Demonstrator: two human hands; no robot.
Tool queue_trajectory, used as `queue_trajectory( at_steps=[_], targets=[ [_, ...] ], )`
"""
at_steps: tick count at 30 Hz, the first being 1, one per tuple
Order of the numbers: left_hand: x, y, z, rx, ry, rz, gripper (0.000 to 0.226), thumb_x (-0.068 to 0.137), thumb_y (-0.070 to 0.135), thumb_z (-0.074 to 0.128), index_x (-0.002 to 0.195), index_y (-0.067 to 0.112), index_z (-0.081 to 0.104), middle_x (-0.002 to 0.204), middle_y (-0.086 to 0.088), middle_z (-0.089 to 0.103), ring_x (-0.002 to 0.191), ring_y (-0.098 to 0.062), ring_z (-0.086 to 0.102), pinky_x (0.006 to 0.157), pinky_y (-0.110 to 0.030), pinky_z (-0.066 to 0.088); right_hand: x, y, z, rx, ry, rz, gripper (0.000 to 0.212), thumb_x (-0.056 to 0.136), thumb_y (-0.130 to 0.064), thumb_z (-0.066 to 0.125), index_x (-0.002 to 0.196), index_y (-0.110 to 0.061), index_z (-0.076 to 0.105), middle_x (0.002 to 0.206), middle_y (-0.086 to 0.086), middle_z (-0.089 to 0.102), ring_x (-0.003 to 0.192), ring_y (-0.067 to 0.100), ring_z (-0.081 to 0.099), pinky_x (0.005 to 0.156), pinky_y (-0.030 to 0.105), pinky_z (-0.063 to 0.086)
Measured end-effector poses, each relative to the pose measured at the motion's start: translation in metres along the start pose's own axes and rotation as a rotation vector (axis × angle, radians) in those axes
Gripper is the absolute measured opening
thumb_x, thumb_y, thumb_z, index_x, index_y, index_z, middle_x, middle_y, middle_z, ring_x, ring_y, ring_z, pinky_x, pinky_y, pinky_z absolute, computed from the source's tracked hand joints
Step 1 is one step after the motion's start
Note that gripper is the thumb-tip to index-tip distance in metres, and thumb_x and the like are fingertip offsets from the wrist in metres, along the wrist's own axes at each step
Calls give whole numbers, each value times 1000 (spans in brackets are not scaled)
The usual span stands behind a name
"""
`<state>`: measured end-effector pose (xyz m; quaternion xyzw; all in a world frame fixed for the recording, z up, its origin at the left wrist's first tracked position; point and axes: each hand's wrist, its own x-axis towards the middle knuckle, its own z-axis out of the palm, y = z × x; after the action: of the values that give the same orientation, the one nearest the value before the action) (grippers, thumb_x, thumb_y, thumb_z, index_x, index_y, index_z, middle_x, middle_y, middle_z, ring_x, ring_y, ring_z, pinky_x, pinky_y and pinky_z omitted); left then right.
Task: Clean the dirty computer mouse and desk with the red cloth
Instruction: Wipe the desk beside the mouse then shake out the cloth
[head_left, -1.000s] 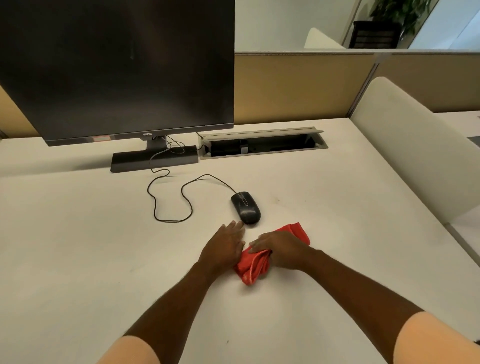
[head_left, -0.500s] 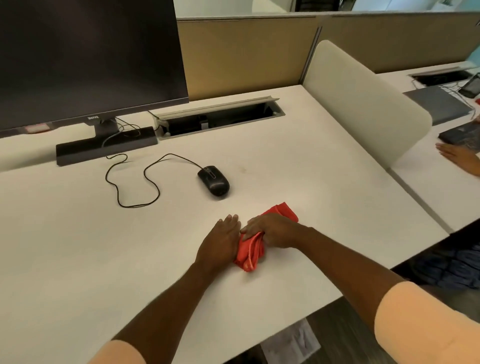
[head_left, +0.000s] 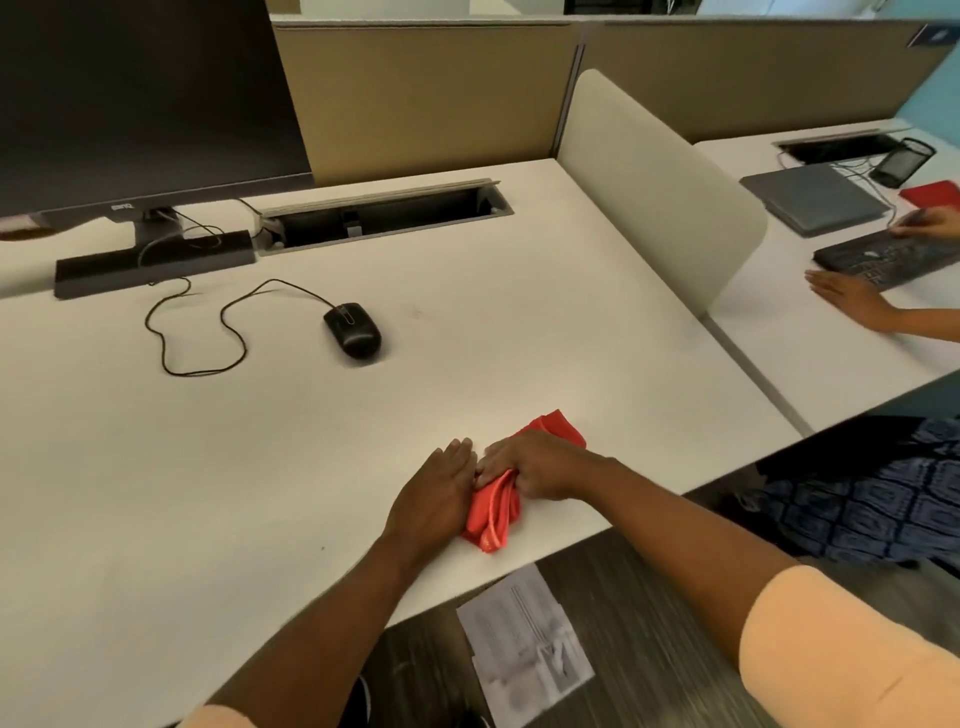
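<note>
A white desk (head_left: 260, 467) in an open office fills the view, with tan partition panels (head_left: 426, 93) behind it. The red cloth (head_left: 493, 514) lies bunched on the desk near its front edge, right under the hands. The right hand (head_left: 535, 465) lies over the cloth with fingers curled into its folds, gripping it. The left hand (head_left: 436, 493) rests flat on the desk, fingers straight, its edge touching the cloth's left side. Ahead and to the left of the hands, well apart from them, sits the black mouse (head_left: 353, 330), its cord (head_left: 208, 332) looping further left toward the monitor (head_left: 145, 98). Far to the right of the hands, past a white divider (head_left: 660, 192), another person's hand (head_left: 852, 301) rests on a neighbouring desk beside a keyboard (head_left: 893, 257). Below the hands, a sheet of paper (head_left: 524, 639) lies on the floor.
</note>
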<state>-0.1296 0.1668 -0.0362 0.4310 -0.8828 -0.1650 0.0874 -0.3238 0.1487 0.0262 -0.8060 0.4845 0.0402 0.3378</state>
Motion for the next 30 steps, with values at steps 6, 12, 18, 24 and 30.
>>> queue_trajectory(
  at_steps=[6, 12, 18, 24, 30],
  targets=[
    [-8, 48, 21, 36, -42, 22, 59, 104, 42, 36, 154, 16, 20, 161, -10, 17, 150, -24, 16, 118, -30, 4, -51, 12, 11, -25, -23, 28, 50, 85, 3, 55, 120, -31, 67, 125, -7, 66, 117, 9, 55, 102, 28, 39],
    [-11, 91, 37, 69, -116, 60, 72, 96, 57, 17, 154, 15, 18, 161, -12, 17, 150, -27, 16, 121, -36, 5, -99, 26, 23, -12, 10, 72, 46, 85, 1, 57, 117, -30, 68, 117, -7, 68, 106, 10, 58, 93, 26, 43],
    [-22, 118, 58, 145, -134, 142, 71, 101, 53, 35, 155, 13, 13, 162, -14, 13, 150, -29, 14, 123, -41, 9, -139, 37, 49, 16, 123, 52, 43, 83, 0, 58, 114, -28, 70, 110, -7, 72, 105, 13, 60, 90, 31, 46],
    [-34, 129, 76, 218, -126, 313, 71, 101, 57, 26, 152, 15, 0, 158, -9, -2, 147, -22, -2, 117, -37, -7, -174, 56, 92, 36, 242, 146, 40, 80, -9, 49, 111, -21, 70, 112, -1, 69, 105, 17, 60, 93, 38, 48],
    [-27, 130, 73, 185, -135, 269, 70, 103, 49, 37, 154, 15, 3, 160, -7, -2, 148, -20, -6, 119, -34, -8, -186, 71, 118, 156, 423, 356, 36, 88, -14, 57, 123, -23, 63, 116, -4, 61, 102, 11, 57, 93, 33, 48]
  ],
)
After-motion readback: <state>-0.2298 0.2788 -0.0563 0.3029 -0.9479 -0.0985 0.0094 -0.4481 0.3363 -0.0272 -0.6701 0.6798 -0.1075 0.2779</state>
